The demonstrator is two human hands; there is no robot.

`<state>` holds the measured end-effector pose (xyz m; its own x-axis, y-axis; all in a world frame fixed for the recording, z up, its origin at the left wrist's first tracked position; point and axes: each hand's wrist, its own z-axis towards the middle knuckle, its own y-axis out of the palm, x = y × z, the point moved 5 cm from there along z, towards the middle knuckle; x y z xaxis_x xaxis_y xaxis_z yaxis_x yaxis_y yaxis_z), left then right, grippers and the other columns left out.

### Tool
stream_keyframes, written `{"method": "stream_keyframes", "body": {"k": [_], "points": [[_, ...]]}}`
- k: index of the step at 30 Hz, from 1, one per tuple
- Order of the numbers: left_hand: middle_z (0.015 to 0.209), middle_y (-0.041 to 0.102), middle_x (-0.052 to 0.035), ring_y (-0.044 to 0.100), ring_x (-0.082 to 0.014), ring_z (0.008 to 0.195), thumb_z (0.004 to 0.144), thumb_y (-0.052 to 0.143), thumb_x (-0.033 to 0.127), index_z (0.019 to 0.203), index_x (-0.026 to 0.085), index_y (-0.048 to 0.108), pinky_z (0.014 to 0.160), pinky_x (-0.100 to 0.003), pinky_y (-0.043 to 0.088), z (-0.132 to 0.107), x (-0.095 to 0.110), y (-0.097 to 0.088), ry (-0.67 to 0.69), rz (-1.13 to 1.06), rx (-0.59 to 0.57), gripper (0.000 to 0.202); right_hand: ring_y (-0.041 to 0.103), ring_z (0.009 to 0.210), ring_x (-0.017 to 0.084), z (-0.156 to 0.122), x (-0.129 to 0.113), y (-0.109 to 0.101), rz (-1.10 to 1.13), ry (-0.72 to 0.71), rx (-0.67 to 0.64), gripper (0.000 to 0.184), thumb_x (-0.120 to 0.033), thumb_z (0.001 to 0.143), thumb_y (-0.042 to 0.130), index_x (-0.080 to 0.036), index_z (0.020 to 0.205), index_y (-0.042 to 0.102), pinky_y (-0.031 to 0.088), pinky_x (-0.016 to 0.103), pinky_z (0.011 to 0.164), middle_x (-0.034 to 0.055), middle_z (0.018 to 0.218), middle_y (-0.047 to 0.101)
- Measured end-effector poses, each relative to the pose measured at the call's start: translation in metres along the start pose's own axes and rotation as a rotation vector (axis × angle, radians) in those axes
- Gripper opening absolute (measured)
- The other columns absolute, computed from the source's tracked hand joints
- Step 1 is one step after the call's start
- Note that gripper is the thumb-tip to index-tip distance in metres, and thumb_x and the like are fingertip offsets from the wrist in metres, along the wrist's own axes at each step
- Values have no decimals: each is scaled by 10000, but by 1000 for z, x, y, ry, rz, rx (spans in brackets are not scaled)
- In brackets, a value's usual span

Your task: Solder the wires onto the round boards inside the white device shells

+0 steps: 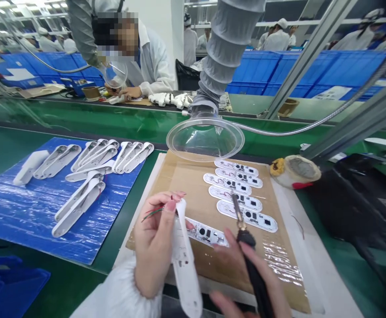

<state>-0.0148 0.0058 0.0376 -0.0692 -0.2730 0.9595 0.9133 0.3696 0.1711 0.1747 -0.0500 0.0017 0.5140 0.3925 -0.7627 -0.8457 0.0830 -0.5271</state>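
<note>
My left hand (155,245) pinches a long white plastic housing (184,265) by its upper end, with the inner side facing me. Thin red and green wires (152,213) stick out past the fingers. In my right hand (262,269) is a soldering iron (251,260) with a black handle, its metal tip pointing up and away. Between the hands, a white circuit board (206,232) lies on the brown cardboard (186,176), partly behind the housing. Several more white circuit boards (247,216) form a column beyond the iron's tip.
Several white housings (80,203) lie on a blue sheet (17,212) at left. A clear fume hood (206,139) hangs over the cardboard's far edge. At right stand a round container with yellow sponge (295,170) and dark equipment (355,198). A co-worker (149,62) sits opposite.
</note>
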Motion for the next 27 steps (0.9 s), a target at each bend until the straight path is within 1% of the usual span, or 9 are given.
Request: {"method": "stream_keyframes", "body": {"k": [2,4,8,11,14,16,18,22,27], "points": [[979,661,-27,673,-184,1048,964,573,197,940,219,638,714,-226,623,8,5,-6,42,53,-192,73,625,1195,293,4,21,-12,-186,40,21,629,-414,922,622,-289,1479,358,613,417,921,71,1408,566],[956,679,-27,678,-177,1027,934,594,106,960,211,662,845,-272,608,13,14,-13,145,172,-460,127,570,1266,307,8,39,-15,-298,85,-33,648,-416,905,652,-291,1474,368,547,508,1020,65,1438,531],[1064,687,-60,651,-167,1088,921,562,13,1073,182,651,940,-271,558,21,29,-16,391,480,-931,244,678,1069,257,19,43,-9,-228,77,-97,593,-401,951,595,-329,1482,341,617,478,903,57,1226,651],[1146,668,-99,622,-191,1152,966,491,60,1050,144,644,967,-303,550,30,24,2,607,731,-1126,194,696,971,218,28,34,-1,-157,72,-146,583,-346,958,597,-367,1478,336,630,433,856,21,1114,673],[1146,678,-123,627,-239,1159,977,465,91,984,109,659,887,-340,592,34,1,33,890,950,-1263,194,688,1007,187,33,30,6,-89,73,-211,682,-254,926,651,-375,1495,295,615,376,901,8,1170,663],[1169,676,-140,594,-274,1212,969,483,99,1003,93,665,918,-388,582,32,-16,50,1005,987,-1297,185,685,1029,177,34,30,9,-56,70,-208,736,-219,898,690,-362,1499,290,609,343,914,9,1186,666],[1228,655,-140,516,-296,1305,966,501,111,1011,103,673,1053,-473,491,30,-26,58,994,948,-1229,178,683,1039,171,34,30,11,-45,52,-157,742,-208,882,710,-343,1492,309,602,322,927,21,1235,653],[1324,598,-76,371,-273,1419,952,513,107,946,171,685,1201,-541,255,21,-27,47,759,868,-1027,184,661,1090,155,36,28,17,-59,39,-71,702,-205,875,719,-313,1470,362,578,274,951,38,1406,556],[1342,571,-70,384,-243,1394,920,551,113,904,193,685,1208,-517,208,6,-25,29,579,794,-957,158,680,1055,130,37,22,10,26,95,-55,591,-189,875,720,-310,1395,466,561,230,945,-7,1273,662]]}}
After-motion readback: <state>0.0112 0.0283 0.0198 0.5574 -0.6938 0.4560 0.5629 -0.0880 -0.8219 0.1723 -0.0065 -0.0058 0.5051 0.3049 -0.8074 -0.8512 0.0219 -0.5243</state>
